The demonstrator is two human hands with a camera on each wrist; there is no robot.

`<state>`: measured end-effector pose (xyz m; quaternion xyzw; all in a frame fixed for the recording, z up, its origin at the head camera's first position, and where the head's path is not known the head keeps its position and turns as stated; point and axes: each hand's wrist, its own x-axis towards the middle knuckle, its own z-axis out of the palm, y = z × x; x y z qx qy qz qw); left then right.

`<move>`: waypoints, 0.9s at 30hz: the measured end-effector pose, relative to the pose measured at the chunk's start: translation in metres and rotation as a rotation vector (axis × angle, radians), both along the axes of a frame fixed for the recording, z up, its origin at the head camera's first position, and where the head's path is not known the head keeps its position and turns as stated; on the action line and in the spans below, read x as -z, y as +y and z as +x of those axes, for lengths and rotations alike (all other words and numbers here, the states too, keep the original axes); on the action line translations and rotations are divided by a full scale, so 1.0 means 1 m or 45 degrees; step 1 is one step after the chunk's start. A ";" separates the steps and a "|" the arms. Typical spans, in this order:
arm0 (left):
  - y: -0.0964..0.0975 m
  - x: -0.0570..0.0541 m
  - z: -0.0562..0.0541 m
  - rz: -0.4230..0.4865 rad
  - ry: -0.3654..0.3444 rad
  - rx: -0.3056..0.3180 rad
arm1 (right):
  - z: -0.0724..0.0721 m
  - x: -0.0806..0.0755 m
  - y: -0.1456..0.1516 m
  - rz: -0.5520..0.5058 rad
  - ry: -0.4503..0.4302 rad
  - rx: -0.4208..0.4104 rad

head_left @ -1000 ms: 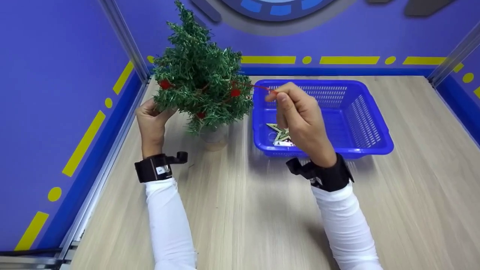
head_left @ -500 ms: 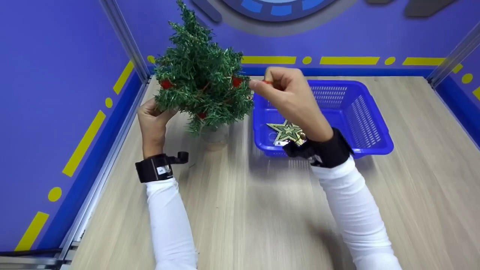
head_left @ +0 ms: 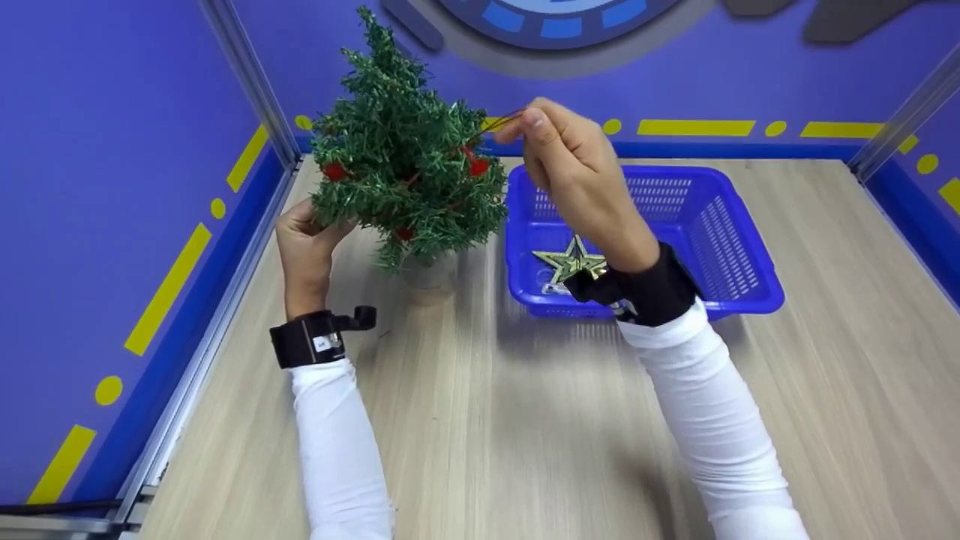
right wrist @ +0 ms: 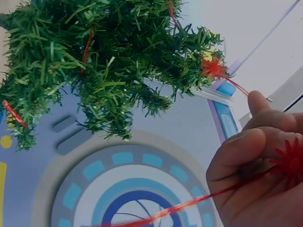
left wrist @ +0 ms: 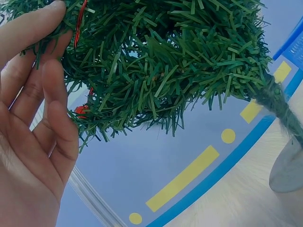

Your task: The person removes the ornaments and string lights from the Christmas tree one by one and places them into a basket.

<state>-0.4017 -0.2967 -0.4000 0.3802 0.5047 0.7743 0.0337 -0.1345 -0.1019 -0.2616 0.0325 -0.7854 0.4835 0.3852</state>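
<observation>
A small green artificial Christmas tree (head_left: 409, 165) stands at the left in the head view, its base (head_left: 429, 277) below the branches. Red spiky ornaments on a red cord are spread over it; one ornament (head_left: 478, 166) sits at its right side. My left hand (head_left: 307, 251) pinches a sprig at the tree's left edge between thumb and fingers. Right of the tree, my right hand (head_left: 574, 176) pinches the red cord (head_left: 495, 126), which runs taut to the branches. In the right wrist view another red ornament (right wrist: 294, 161) lies against that hand, with cord trailing below.
Behind my right wrist stands a blue perforated basket (head_left: 750, 281) holding a gold-edged star (head_left: 574, 259) and a small clear-and-white item. Blue-purple panels close in the left, back and right sides of the wooden table (head_left: 487, 435).
My right hand has moved up and slightly left, staying beside the tree, and the cord now slants upward to it. The right-side ornament sits a little higher. My left hand barely moves.
</observation>
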 end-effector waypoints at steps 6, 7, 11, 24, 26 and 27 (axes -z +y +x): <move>-0.001 -0.001 0.001 0.004 -0.014 0.003 | -0.004 -0.006 -0.007 0.073 0.015 0.038; -0.001 -0.001 0.002 0.002 -0.011 -0.002 | -0.005 -0.007 -0.009 0.072 0.018 0.028; 0.001 -0.002 0.002 -0.006 -0.012 -0.015 | -0.007 -0.008 -0.013 0.061 0.042 -0.065; -0.001 -0.002 0.002 -0.008 -0.007 -0.012 | -0.020 -0.015 -0.014 -0.212 0.059 -0.293; 0.000 -0.003 0.002 -0.001 -0.013 -0.008 | -0.016 -0.012 -0.015 -0.196 0.051 -0.295; 0.000 -0.003 0.002 0.001 -0.015 -0.004 | -0.014 -0.009 -0.015 -0.174 0.047 -0.292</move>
